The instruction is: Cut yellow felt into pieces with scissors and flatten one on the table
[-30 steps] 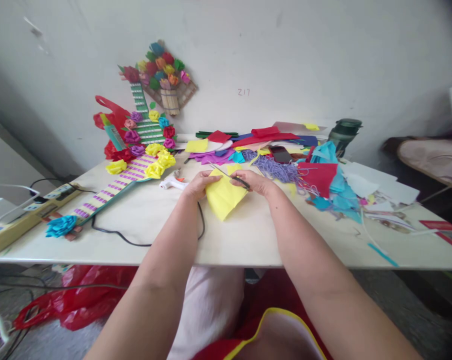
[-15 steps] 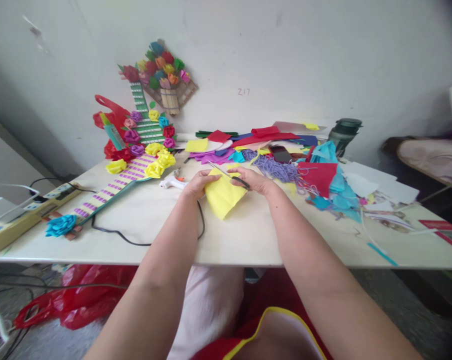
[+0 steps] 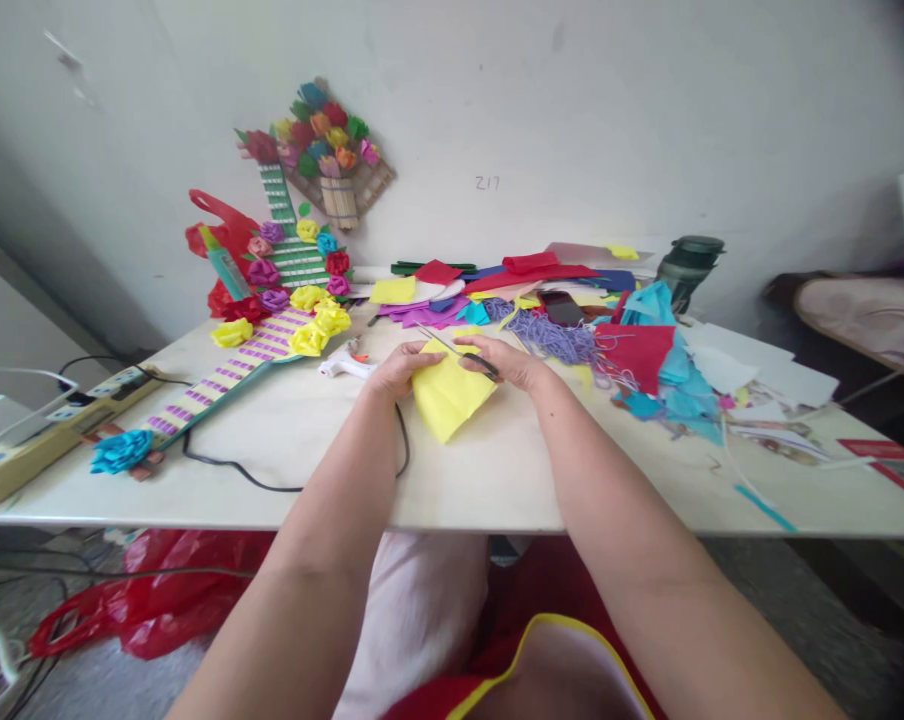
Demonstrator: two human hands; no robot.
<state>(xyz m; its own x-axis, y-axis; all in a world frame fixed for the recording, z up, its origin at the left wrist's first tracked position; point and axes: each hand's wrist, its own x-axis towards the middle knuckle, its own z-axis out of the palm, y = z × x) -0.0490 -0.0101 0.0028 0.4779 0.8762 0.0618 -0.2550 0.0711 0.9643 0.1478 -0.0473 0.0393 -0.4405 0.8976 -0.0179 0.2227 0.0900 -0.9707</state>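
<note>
My left hand [image 3: 401,369] pinches the upper left edge of a yellow paper sheet [image 3: 450,398], which hangs tilted over the table. In my right hand [image 3: 506,362] is a pair of scissors [image 3: 480,364] with dark handles, my fingers closed around them. The blades point left, across the sheet's top edge. Whether they are cutting into it I cannot tell. Left of my left hand lies a white glue gun [image 3: 347,363], its black cord curving over the tabletop.
Paper flower decorations [image 3: 294,270] stand at the back left. A power strip [image 3: 62,425] lies along the left edge. Coloured sheets [image 3: 437,290], a phone [image 3: 561,308], purple shredded strands [image 3: 549,335], blue scraps [image 3: 688,390] and a dark bottle [image 3: 690,270] fill the back and right.
The yellow sheet has shifted very slightly right and down with my left hand. My right hand and the scissors have hardly moved.
</note>
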